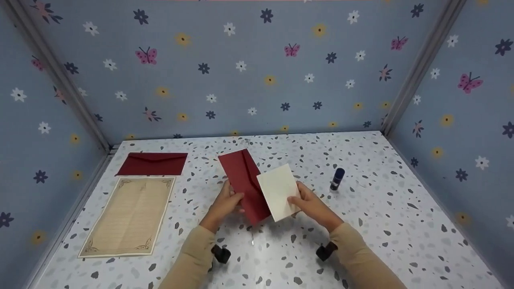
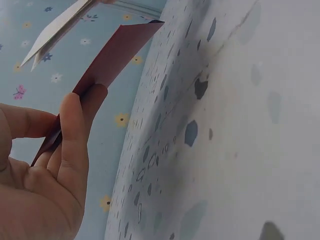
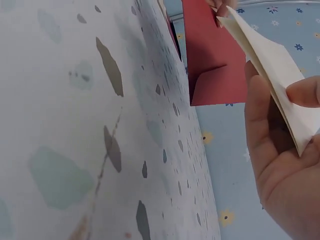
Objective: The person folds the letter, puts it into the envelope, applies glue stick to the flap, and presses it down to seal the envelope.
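My left hand (image 1: pixel 226 204) pinches a dark red envelope (image 1: pixel 245 182) between thumb and fingers, its flap side facing up. In the left wrist view the same envelope (image 2: pixel 114 59) is raised off the table. My right hand (image 1: pixel 314 204) holds a folded cream sheet of paper (image 1: pixel 278 190), thumb on top and fingers beneath. The sheet's near corner overlaps the envelope's right edge in the head view. From the right wrist, the folded paper (image 3: pixel 272 65) shows several layers slightly parted at the edge. Whether paper and envelope touch, I cannot tell.
A second red envelope (image 1: pixel 154 163) lies at the table's back left. Below it is a tan letter sheet (image 1: pixel 130 216) with an ornamental border. A dark blue glue stick (image 1: pixel 337 179) stands to the right of my hands. Patterned walls enclose the speckled table (image 1: pixel 361 249).
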`<state>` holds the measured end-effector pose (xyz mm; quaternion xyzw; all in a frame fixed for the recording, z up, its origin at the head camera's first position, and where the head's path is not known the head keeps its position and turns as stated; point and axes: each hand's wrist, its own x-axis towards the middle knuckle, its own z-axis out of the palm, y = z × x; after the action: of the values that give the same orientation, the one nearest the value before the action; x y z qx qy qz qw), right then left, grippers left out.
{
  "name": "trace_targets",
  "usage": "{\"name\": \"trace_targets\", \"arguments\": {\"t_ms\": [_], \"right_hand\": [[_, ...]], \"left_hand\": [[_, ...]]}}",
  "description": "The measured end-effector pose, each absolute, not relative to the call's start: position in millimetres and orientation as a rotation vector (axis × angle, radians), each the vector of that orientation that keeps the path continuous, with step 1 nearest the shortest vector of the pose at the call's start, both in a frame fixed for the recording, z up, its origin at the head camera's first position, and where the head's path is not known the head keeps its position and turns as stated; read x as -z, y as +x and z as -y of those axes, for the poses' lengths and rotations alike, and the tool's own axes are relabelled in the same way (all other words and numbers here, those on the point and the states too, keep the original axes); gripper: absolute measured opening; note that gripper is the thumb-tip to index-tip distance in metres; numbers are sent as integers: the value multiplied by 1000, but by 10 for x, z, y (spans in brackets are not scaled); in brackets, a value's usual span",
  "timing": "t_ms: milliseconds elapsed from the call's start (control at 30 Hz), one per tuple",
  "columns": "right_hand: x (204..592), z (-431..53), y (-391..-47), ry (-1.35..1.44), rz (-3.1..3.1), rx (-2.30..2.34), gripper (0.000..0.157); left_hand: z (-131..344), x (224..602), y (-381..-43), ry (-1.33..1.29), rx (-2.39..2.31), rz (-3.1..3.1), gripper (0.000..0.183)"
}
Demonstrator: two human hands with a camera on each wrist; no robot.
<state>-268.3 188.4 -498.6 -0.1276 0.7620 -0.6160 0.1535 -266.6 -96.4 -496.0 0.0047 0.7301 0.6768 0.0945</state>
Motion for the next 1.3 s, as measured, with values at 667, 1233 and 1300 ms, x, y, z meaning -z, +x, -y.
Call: {"name": "trace_targets", "arguments": {"t_ms": [667,1233,1300], "right_hand": [[4968,-1639,-2711,-270,-2287,1726,65],[4909,-1670,-2686,-341,-2443,1869,37],[4916,-1681,-2688,-334,-2483,1886,36]], "left_hand": [[713,5037,-2622,108,-2085,-2053,58],[704,5009,-2594,191,-2069,-2081,44],[703,5011,-2589,218,-2070,-2074,41]]}}
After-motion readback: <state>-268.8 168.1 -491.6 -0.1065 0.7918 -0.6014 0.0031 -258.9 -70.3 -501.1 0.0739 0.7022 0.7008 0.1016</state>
